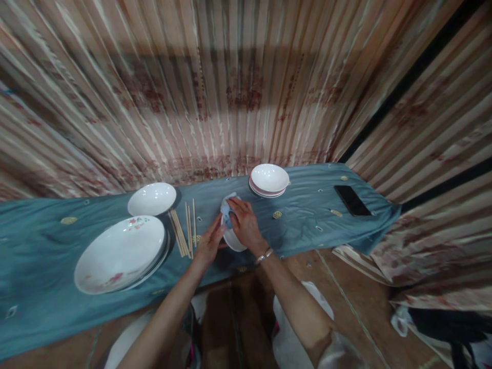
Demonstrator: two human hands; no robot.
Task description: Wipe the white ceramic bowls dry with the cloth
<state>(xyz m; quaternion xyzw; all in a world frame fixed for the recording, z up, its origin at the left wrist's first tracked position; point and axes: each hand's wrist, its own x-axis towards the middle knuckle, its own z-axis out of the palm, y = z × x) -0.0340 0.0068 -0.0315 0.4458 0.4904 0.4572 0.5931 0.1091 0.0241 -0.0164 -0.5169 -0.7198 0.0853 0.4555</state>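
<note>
Above the front part of the table, both hands are on a small white bowl [233,241]. My left hand [209,241] is closed on the bowl's left rim. My right hand [246,221] presses a bluish-white cloth [229,201] against the bowl; its fingers are bent over the cloth. The hands and cloth hide much of the bowl. Left of my left hand lie several wooden chopsticks [179,233] in loose groups. A stack of small white bowls [270,178] stands beyond my right hand, one with a reddish edge.
A blue-green cloth covers the table [303,225]. At the left are a large floral plate [119,251] stacked on others and a white bowl [152,199]. A black phone [351,200] lies at the right. Pleated curtains [238,92] hang behind the table and along the right side.
</note>
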